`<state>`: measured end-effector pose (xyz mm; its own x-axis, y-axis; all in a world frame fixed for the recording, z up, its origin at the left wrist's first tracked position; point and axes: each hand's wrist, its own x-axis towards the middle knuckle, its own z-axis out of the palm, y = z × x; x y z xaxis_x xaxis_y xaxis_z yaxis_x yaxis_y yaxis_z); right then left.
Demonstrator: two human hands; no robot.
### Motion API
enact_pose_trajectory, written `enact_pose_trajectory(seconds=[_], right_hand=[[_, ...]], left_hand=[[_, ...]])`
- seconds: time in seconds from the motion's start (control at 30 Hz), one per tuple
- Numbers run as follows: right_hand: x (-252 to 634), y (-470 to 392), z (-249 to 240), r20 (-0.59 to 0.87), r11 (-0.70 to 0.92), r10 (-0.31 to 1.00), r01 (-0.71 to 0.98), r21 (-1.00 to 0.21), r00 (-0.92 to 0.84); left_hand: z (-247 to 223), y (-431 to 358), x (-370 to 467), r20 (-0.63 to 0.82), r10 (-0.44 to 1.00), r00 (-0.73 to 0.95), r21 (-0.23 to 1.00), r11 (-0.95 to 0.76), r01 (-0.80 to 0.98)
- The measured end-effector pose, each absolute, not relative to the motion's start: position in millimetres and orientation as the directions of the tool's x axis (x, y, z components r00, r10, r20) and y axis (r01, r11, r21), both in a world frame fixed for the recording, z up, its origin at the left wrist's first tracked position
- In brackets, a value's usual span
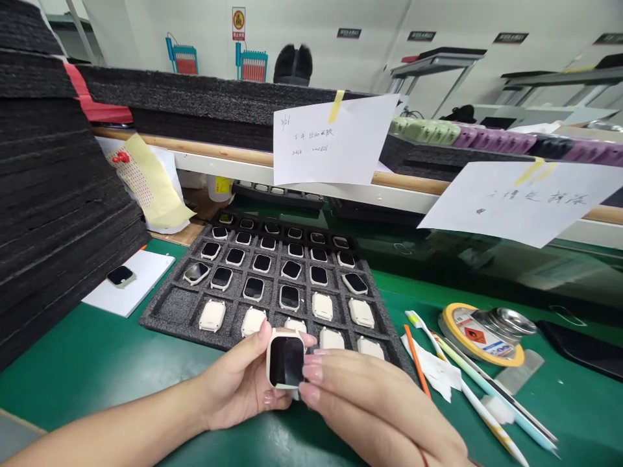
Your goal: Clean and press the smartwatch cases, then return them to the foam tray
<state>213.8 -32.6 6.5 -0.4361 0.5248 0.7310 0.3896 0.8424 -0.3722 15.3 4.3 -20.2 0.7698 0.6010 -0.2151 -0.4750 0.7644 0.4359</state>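
Observation:
A smartwatch case (286, 360) with a black screen and a pale cream frame faces up at the bottom centre. My left hand (243, 376) is closed around its left side, thumb at the upper left corner. The fingers of my right hand (370, 395) are pressed together, their tips against the case's right edge. Just behind both hands lies a black foam tray (178, 308) with rows of similar cases. Those in the back rows show dark screens, while several at the front show cream backs. One compartment at the tray's left front holds nothing.
Another watch case (121, 277) rests on white paper (146, 279) at left, beside stacked black foam (58, 194). To the right are brushes (487, 383), an orange stick (416, 360), tissue (438, 373) and a yellow-rimmed round container (481, 334). Paper notes (331, 143) hang from the shelf.

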Motion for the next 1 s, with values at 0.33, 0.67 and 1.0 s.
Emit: enact_pose_trajectory(seconds=[0.33, 0.67, 1.0], right_hand=[[203.6, -26.4, -4.1, 0.833, 0.895, 0.302, 0.440, -0.079, -0.464], [195.2, -26.2, -2.6, 0.616, 0.754, 0.632, 0.556, -0.349, -0.470], [196.2, -21.6, 0.1, 0.584, 0.712, 0.702, 0.391, -0.583, -0.407]], left_hand=[[-18.2, 1.8, 16.6, -0.220, 0.599, 0.770, 0.483, 0.753, -0.448], [-23.7, 0.8, 20.6, -0.229, 0.697, 0.679, 0.654, 0.627, -0.423], [-20.0, 0.3, 18.6, -0.294, 0.662, 0.689, 0.546, 0.708, -0.448]])
